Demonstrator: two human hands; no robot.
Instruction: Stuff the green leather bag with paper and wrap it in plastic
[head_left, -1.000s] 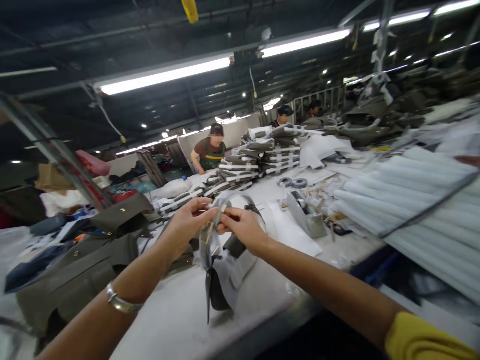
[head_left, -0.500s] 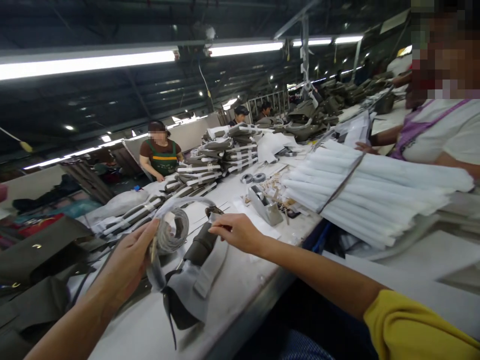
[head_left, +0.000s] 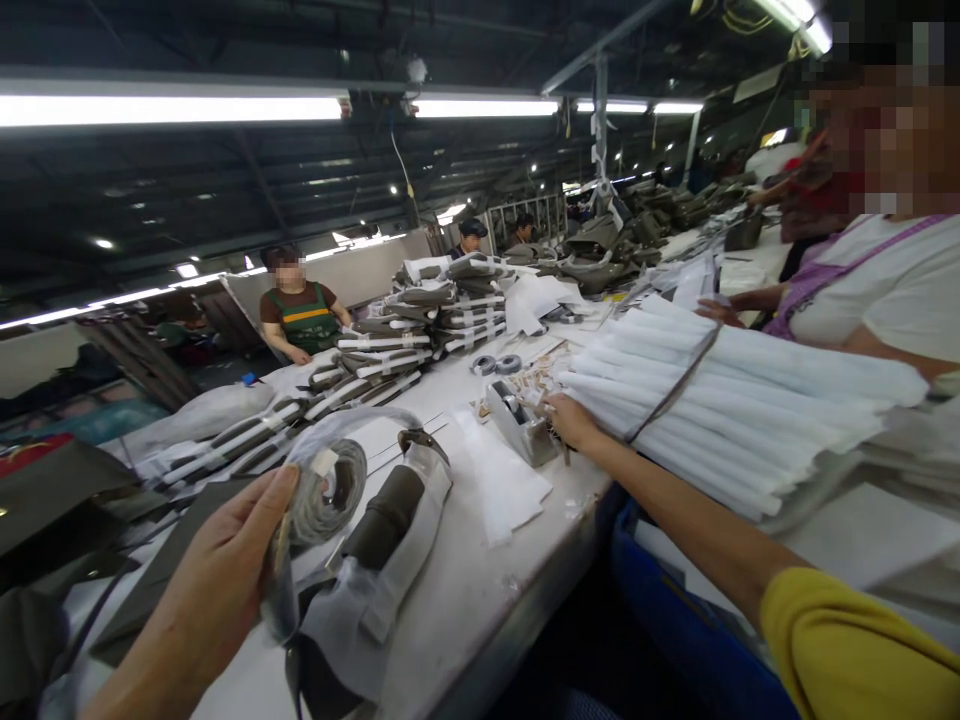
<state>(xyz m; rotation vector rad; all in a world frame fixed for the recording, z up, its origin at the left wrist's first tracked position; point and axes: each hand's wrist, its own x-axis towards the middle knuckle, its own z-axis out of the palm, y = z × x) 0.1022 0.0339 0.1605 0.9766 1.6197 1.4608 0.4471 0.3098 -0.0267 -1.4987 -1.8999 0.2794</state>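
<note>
The right hand (head_left: 574,422) has shifted from beside the olive roll (head_left: 386,515) to the gray tape dispenser (head_left: 536,440), just right of center frame; whether its grip has hold of anything cannot be told. At lower left, the left hand (head_left: 240,540), its grip closed thumb-against-fingers, alone holds the film-wrapped coiled strap (head_left: 330,490).

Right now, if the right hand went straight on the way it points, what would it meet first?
Most likely the small tan pieces beside the grey dispenser; the right hand looks very near both, so depth and contact are unclear.
</note>
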